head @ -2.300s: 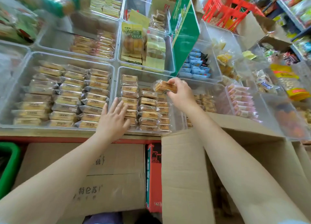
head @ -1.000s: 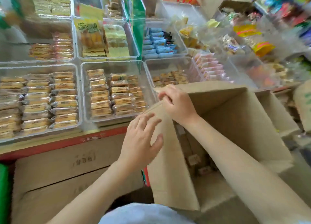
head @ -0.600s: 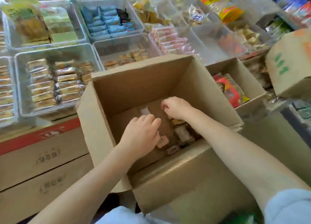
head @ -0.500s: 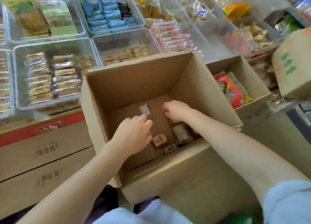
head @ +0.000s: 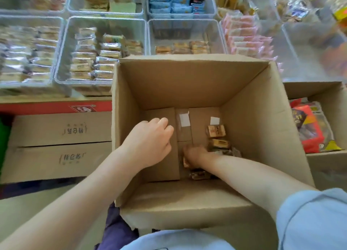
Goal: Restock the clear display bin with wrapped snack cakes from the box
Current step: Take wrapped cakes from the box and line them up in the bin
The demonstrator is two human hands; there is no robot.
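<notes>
1. Your right hand (head: 194, 155) is down at the bottom of the cardboard box (head: 249, 122), fingers curled onto a wrapped snack cake (head: 185, 162) at the near side of the floor; the hand is blurred, so you cannot tell whether it has a firm grip yet.
2. Your left hand (head: 150, 142) hangs inside the box over the left half of its floor, fingers loosely curled, holding nothing.
3. A few more snack cakes (head: 216, 131) lie along the right side of the box floor, just beyond your right hand, and one lies nearer you beneath your forearm.
4. The clear display bin (head: 185, 27) sits on the shelf directly behind the box's far wall, with a single row of cakes along its front.
5. The bin to its left (head: 105, 24) holds several stacked rows of wrapped cakes.
6. A second open box (head: 330, 97) with red packets stands just to the right.
</notes>
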